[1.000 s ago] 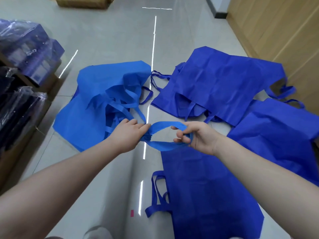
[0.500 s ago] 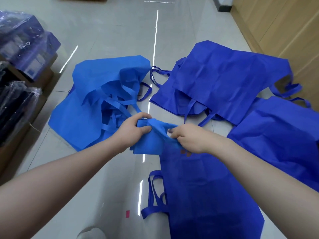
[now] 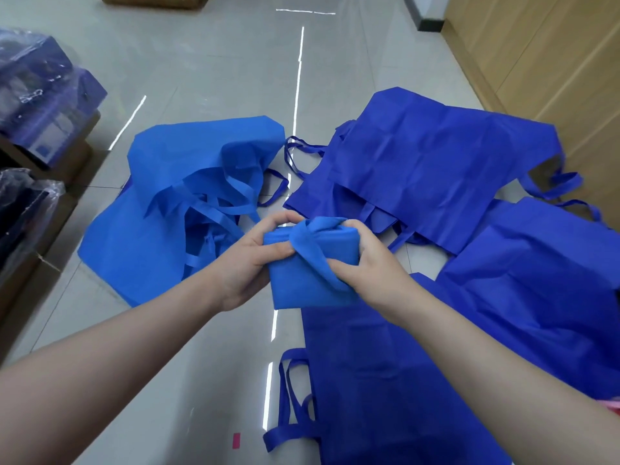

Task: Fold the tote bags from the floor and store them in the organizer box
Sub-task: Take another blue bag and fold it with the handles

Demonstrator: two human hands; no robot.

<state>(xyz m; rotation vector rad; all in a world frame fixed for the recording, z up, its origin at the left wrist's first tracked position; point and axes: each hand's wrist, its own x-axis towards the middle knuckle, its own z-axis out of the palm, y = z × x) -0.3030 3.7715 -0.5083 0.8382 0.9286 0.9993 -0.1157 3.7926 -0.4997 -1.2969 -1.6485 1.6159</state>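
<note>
Folded tote bag [image 3: 308, 280] sits between both hands above the floor [image 3: 201, 78]. Left hand [image 3: 250, 260] grips its left edge. Right hand [image 3: 369, 263] pinches its handle strap [image 3: 310, 246], wrapped across the bundle.

Five blue tote bags show: one folded bag [image 3: 312, 280] held at the centre, one light blue bag [image 3: 161, 209] at ten o'clock, and three dark blue bags at one [image 3: 436, 169], three [image 3: 543, 280] and five o'clock [image 3: 385, 397]. Two hands, left [image 3: 250, 260] and right [image 3: 372, 263].
</note>
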